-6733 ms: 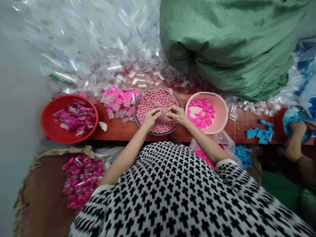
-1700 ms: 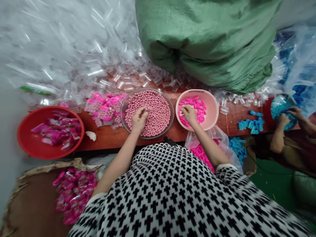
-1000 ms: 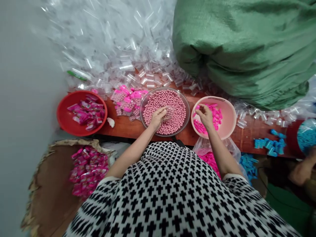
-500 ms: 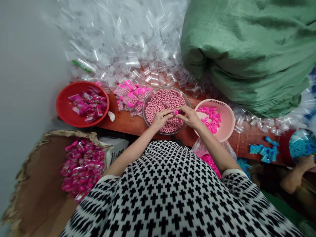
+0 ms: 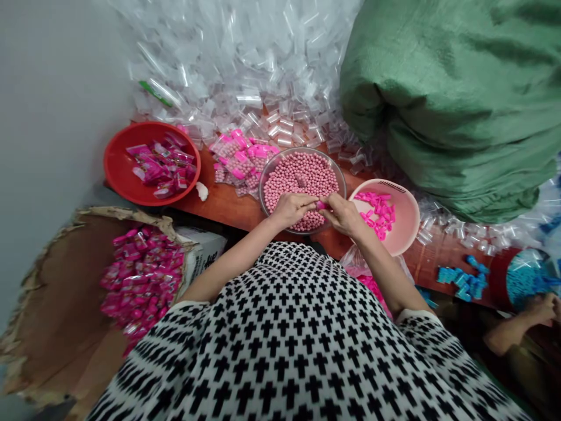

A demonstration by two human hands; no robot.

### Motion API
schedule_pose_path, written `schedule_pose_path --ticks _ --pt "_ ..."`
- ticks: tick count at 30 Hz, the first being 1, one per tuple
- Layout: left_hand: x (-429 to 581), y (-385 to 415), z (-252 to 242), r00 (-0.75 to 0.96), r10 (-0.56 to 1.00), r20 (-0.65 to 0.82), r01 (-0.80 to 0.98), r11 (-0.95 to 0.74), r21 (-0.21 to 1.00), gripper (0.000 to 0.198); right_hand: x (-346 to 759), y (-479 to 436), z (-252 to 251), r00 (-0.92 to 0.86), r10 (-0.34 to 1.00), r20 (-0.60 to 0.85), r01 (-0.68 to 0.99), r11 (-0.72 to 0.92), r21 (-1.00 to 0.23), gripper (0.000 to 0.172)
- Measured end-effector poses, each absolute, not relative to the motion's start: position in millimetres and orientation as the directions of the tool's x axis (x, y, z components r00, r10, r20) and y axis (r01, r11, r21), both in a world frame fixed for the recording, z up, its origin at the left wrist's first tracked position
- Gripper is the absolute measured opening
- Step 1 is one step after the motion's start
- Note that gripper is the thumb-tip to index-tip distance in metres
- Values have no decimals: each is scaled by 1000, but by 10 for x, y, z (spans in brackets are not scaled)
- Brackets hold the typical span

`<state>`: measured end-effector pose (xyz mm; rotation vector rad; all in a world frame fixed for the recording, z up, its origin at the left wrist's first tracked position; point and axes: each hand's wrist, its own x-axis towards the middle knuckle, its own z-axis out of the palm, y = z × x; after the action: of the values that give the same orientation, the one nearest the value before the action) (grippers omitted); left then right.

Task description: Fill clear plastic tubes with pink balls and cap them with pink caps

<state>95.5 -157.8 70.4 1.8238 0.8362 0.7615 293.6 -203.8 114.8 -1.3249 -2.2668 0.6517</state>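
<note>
A small pink cap sat pinched between my two hands, over the near rim of the clear bowl of pink beads. My left hand had its fingers curled in tight; I believe it gripped a little clear container under the cap, though my fingers hid it. My right hand was closed on the cap from the other side, thumb and forefinger pressed together. I judged this piece was at the capping step, filled but not yet set aside.

Just right of the bowl stood the pink basket with many loose caps left. Left of the bowl lay a small pile of capped containers, and beyond it a red bowl of pink packets. Behind them lay a great heap of empty clear containers, so by my reckoning far more was left than done. At the far right, another person's hand rested by blue pieces.
</note>
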Motion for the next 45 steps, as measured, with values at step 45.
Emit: schedule_pose_path --ticks 45 --pt "32 -710 165 -91 993 -75 106 85 991 44 2296 -1076 479 -44 986 -159 800 -61 -597 27"
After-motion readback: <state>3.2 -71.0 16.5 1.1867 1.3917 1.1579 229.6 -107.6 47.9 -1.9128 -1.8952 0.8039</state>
